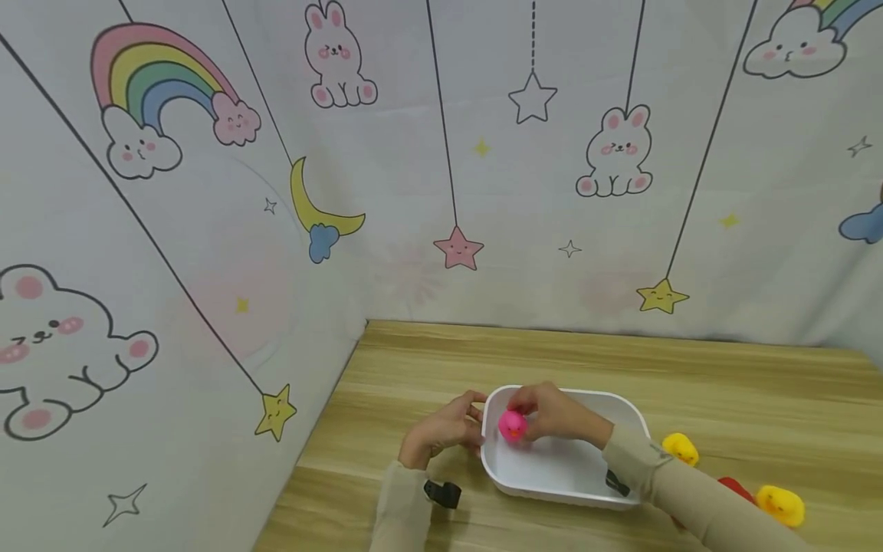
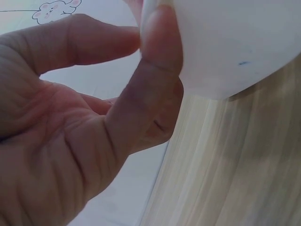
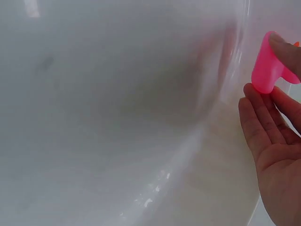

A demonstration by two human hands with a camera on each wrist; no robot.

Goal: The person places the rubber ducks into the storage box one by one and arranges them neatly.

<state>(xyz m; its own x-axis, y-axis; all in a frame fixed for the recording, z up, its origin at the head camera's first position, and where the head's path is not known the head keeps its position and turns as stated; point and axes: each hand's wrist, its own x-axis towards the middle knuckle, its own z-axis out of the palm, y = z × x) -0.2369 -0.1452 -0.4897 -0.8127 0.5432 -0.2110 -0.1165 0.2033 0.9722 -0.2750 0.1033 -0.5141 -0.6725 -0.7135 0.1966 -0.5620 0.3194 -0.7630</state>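
Note:
A pink rubber duck (image 1: 512,425) is pinched between the thumb and fingers of my right hand (image 1: 557,415), over the left end of a white plastic basin (image 1: 552,469). From the right wrist, the duck (image 3: 264,68) appears on its side against the fingertips, near the basin's curved wall (image 3: 141,94). My left hand (image 1: 444,426) is at the basin's left end. Up close in the left wrist view, its thumb and bent fingers (image 2: 157,47) grip the basin's edge, with the white wall (image 2: 225,42) beyond them.
Right of the basin, partly behind my right sleeve (image 1: 697,491), lie two yellow rubber ducks (image 1: 681,448) and a red object (image 1: 736,487) that is mostly hidden. A white curtain (image 1: 524,192) with cartoon prints borders the wood-grain table (image 1: 428,345) at the back and left.

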